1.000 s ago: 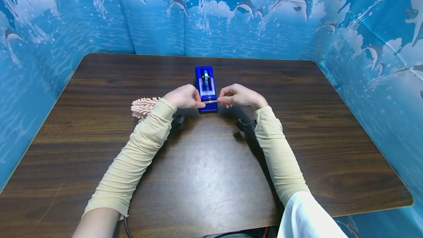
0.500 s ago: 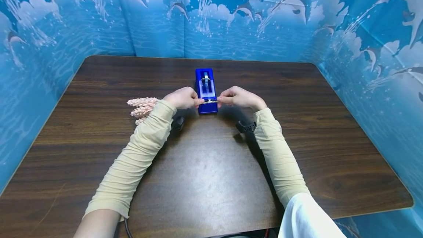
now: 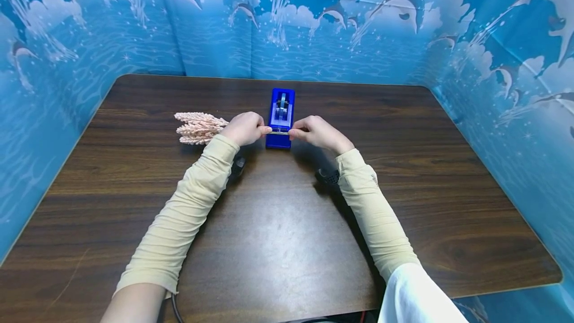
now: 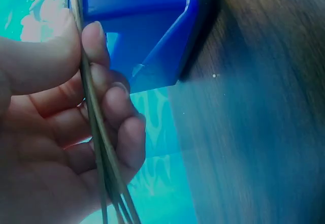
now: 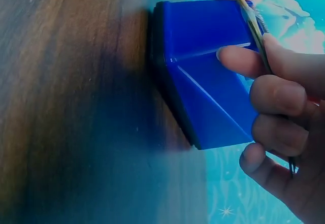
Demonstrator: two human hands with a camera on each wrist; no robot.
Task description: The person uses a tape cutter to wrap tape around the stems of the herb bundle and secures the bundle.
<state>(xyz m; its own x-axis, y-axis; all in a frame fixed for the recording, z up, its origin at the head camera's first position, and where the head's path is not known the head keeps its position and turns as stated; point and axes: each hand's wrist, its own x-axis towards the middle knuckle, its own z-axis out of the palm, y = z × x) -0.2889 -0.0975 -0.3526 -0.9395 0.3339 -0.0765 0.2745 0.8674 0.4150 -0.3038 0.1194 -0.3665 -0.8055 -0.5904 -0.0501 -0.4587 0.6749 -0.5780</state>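
A bunch of pale pink flower sprigs [image 3: 199, 127] lies to the left in the head view, its thin stems [image 3: 280, 133] running across the front of a blue tape dispenser [image 3: 278, 142]. My left hand [image 3: 245, 129] pinches the stems between thumb and forefinger, just left of the dispenser. On the other side, my right hand [image 3: 317, 132] pinches the stem ends. In the left wrist view several brown stems [image 4: 94, 102] pass across the palm. The right wrist view has the stems [image 5: 256, 28] spanning both hands, at the dispenser's cutting edge. Whether tape sticks to them I cannot tell.
The dark wood table [image 3: 278, 243] carries the dispenser near its back edge. A blue curtain [image 3: 287, 39] printed with dolphins hangs behind and at both sides. A black cable [image 3: 176, 308] runs by the left forearm.
The dispenser has turned slightly, its back end swinging right. Both hands have shifted a little left with the stems, and the pink flower heads have swung toward the back of the table.
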